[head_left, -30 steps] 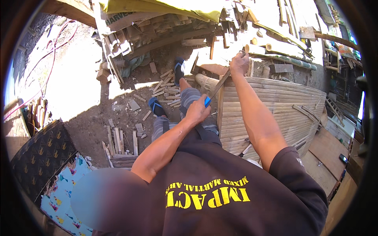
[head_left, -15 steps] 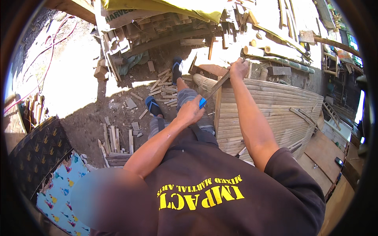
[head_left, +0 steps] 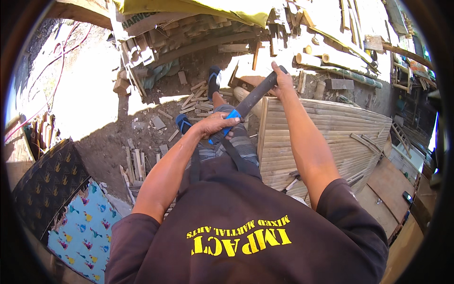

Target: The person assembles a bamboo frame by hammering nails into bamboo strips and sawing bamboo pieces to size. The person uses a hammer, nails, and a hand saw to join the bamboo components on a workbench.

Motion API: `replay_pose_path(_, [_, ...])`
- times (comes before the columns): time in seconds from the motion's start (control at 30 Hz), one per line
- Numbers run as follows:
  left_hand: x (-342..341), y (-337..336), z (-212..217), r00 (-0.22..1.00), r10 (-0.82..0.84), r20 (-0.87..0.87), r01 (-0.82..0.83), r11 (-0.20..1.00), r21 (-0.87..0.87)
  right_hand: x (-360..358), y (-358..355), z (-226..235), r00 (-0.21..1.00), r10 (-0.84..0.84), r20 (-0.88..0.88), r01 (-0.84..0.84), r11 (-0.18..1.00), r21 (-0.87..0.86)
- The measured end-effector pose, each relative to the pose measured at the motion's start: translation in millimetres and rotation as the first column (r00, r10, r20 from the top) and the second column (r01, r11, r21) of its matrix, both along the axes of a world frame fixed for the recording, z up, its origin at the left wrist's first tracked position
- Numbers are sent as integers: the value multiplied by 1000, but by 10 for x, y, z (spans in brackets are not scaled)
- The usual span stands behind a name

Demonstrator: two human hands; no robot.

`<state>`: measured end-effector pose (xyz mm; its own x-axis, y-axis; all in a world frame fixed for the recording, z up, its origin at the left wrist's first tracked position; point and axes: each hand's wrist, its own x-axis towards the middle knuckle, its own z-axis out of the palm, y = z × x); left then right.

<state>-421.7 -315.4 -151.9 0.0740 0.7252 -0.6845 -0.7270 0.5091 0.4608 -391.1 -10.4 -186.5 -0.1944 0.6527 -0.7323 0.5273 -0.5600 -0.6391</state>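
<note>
A long dark blade with a blue handle, which looks like a machete, lies slantwise across in front of my body with its broad face toward me. My left hand is closed round the blue handle, thumb lying along it. Near the far end of the blade, my right hand holds it from the right side, with some fingers hidden behind it. Under and beyond the blade are a rounded log and the near end of a bamboo-slat panel.
Cut wood sticks are scattered round my sandalled feet. A stack of wood pieces sits under a yellow cover. Bamboo poles lie beyond the panel. A patterned blue sheet is at lower left.
The blade has turned from edge-on to showing its broad dark face. My left hand has shifted slightly left and nearer me; the right hand stays near the blade's far end.
</note>
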Motion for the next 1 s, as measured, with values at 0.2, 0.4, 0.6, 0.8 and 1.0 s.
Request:
replay_pose_path(0.2, [-44, -22, 2, 939, -178, -294, 179, 984, -23, 177, 240, -522, 934, -348, 74, 354, 890, -288])
replay_pose_path(0.4, [61, -24, -43, 682, -506, -528, 389, 862, -324, 79, 187, -350, 806, -486, 339, 567, 798, -204])
replay_pose_path(0.6, [133, -1, -132, 784, -458, -419, 372, 887, -274, 29, 180, -296, 769, -505, 391, 591, 796, -134])
replay_pose_path(0.8, [-10, 54, 26, 771, -543, -333, 457, 836, -304, 70, 151, -396, 761, -454, 464, 557, 823, -109])
replay_pose_path(1.0, [34, -10, 87, 755, -515, -406, 427, 856, -292, 65, 118, -499, 768, -428, 476, 529, 843, -97])
